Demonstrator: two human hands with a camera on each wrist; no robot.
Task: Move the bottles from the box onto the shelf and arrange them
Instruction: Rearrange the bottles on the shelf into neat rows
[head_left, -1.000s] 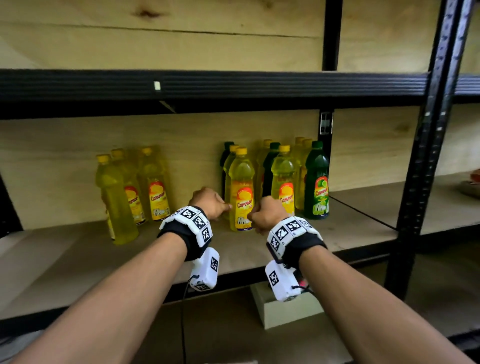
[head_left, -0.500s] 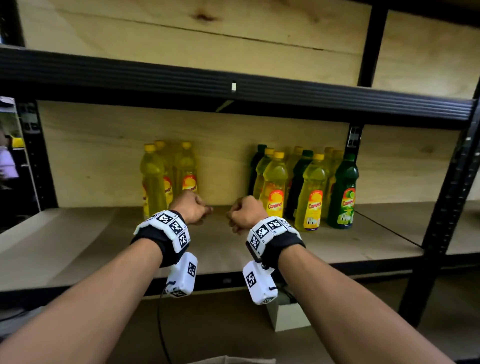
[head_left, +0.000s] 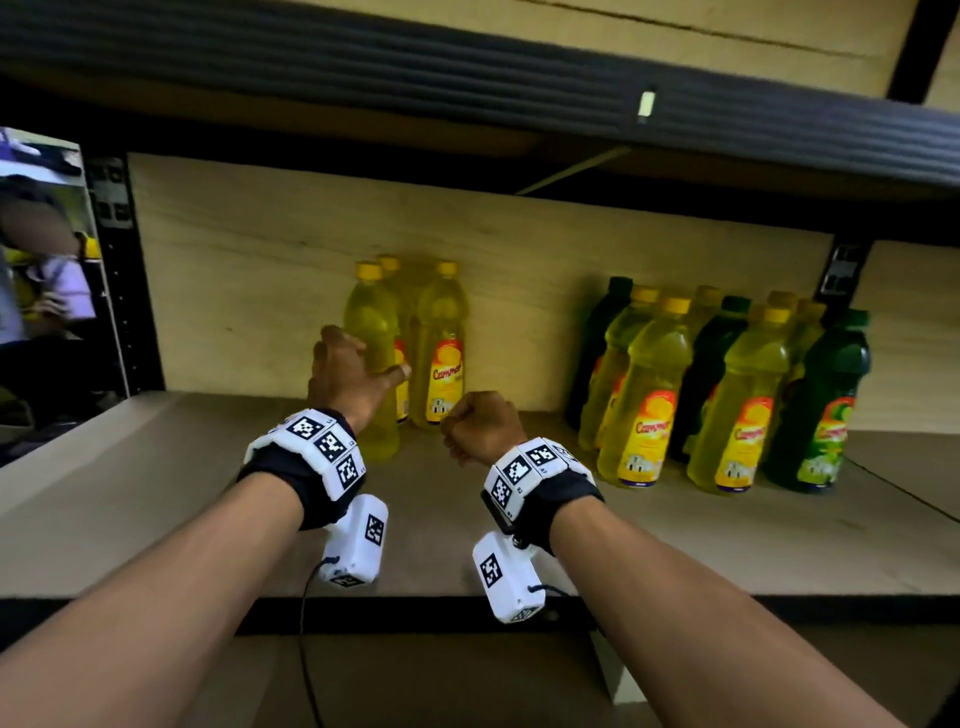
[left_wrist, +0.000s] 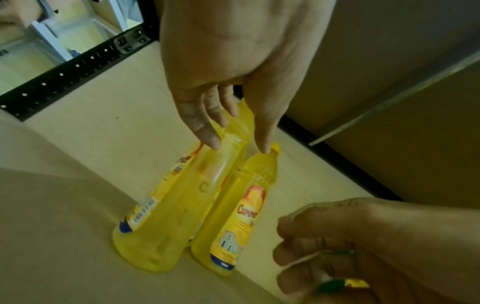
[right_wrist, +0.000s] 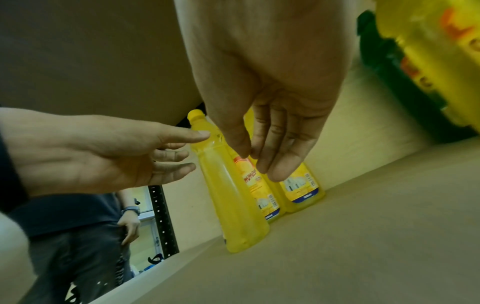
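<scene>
Three yellow bottles stand together on the wooden shelf (head_left: 156, 493), left of centre; the front one (head_left: 370, 312) shows no label from here, and a labelled one (head_left: 441, 353) is beside it. My left hand (head_left: 363, 358) is open, fingers straight, with its fingertips (left_wrist: 207, 135) at the front bottle's (left_wrist: 171, 216) shoulder; I cannot tell whether they touch. My right hand (head_left: 467, 421) hangs loosely curled and empty just right of that group, in front of the labelled bottle (right_wrist: 298, 185). The box is not in view.
Several yellow and dark green bottles (head_left: 727, 395) are packed together at the shelf's right. The upper shelf's black beam (head_left: 467, 67) runs low overhead. A black upright (head_left: 117, 270) ends the shelf at the left, with another person (head_left: 36, 291) beyond it.
Both hands have moved left, from the right-hand cluster to the three yellow bottles. My left hand has gone from a fist to open at the front bottle.
</scene>
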